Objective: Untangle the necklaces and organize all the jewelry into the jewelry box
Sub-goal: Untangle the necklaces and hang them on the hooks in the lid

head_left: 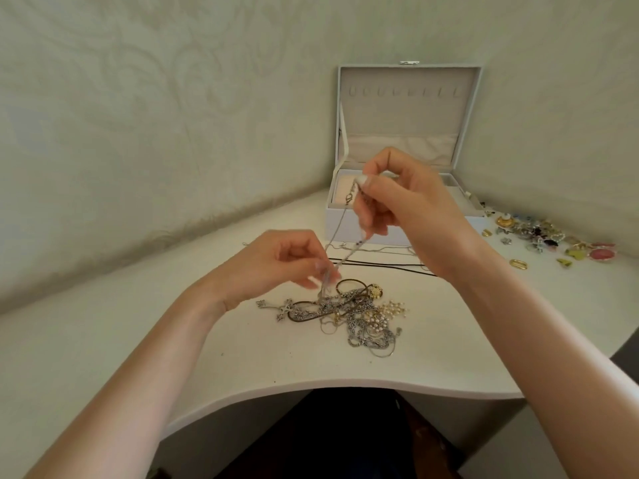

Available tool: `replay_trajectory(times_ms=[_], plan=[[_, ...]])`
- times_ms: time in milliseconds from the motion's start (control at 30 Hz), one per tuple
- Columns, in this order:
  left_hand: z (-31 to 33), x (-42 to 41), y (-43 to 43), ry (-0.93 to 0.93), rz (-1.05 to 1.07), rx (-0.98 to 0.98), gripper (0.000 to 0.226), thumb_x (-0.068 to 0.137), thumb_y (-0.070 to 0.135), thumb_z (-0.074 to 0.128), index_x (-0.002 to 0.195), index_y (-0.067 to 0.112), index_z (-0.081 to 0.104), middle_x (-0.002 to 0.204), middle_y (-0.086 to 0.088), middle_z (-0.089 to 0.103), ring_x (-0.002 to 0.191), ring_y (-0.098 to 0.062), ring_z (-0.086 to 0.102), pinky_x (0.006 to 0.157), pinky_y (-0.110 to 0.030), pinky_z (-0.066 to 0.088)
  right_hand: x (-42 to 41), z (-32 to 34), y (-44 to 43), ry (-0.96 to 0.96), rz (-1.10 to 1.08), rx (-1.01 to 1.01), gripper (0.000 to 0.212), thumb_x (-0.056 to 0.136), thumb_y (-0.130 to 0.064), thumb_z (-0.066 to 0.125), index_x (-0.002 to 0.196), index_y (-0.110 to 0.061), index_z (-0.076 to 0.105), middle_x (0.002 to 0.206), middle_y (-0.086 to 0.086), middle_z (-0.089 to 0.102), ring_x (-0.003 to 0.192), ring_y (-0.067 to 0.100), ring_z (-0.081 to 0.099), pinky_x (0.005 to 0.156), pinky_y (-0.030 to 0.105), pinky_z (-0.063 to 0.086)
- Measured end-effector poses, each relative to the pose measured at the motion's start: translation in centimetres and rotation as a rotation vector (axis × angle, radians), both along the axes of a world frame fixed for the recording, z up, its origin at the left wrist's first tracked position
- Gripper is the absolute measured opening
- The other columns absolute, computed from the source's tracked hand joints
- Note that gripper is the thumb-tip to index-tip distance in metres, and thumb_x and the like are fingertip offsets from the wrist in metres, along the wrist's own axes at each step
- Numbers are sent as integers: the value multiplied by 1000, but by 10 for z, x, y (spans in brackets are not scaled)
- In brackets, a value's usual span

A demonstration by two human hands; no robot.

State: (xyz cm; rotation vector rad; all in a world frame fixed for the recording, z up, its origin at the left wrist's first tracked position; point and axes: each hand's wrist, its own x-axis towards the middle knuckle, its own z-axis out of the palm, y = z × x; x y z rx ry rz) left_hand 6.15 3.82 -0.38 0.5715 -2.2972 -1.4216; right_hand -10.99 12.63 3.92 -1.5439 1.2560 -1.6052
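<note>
Nearest, the necklace tangle (349, 316) lies on the white desk (138, 340). My left hand (276, 261) pinches a silver chain (337, 226) just above it; my right hand (401, 202) pinches the clasp end higher. Untangling is mid-step: next, I judge, ease that chain free, toward the open jewelry box (408, 115) behind.

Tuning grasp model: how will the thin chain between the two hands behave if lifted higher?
Likely floppy: the chain hangs limp from the right hand down to the left hand. Probably light, since fingertip pinches alone hold it. Apt to snag: its lower end seems to run into the pile, so lifting may drag other pieces along.
</note>
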Motion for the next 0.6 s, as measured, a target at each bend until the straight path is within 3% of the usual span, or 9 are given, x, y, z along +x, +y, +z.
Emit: replay_trajectory(times_ms=[167, 367, 500, 600], plan=[[5, -1, -9, 316, 240, 196, 16, 94, 2, 45, 81, 5, 54, 92, -11, 73, 94, -25, 69, 82, -30, 56, -22, -5, 7, -20, -64, 42, 10, 91, -3, 56, 83, -9, 52, 56, 3, 53, 46, 14, 47, 45, 21, 37], [8, -9, -12, 553, 217, 435, 25, 95, 4, 36, 74, 10, 48, 77, -6, 71, 92, -26, 69, 80, -32, 56, -44, -21, 13, 123, -161, 128, 21, 81, 3, 67, 98, -9, 66, 59, 6, 49, 48, 8, 52, 52, 19, 47], [4, -19, -15, 521, 279, 421, 22, 96, 6, 40, 77, 10, 51, 55, 2, 54, 55, -15, 61, 59, -26, 54, -53, -35, 9, 121, -293, 163, 16, 83, 2, 65, 89, -11, 72, 55, 4, 55, 47, 10, 50, 49, 20, 44], [-6, -25, -20, 378, 383, 255, 19, 95, 6, 47, 81, 11, 58, 55, 5, 49, 47, -7, 46, 50, -20, 47, -61, -43, 7, 79, -390, 160, 16, 83, -3, 66, 84, -16, 74, 55, -1, 61, 51, 12, 53, 50, 21, 46]])
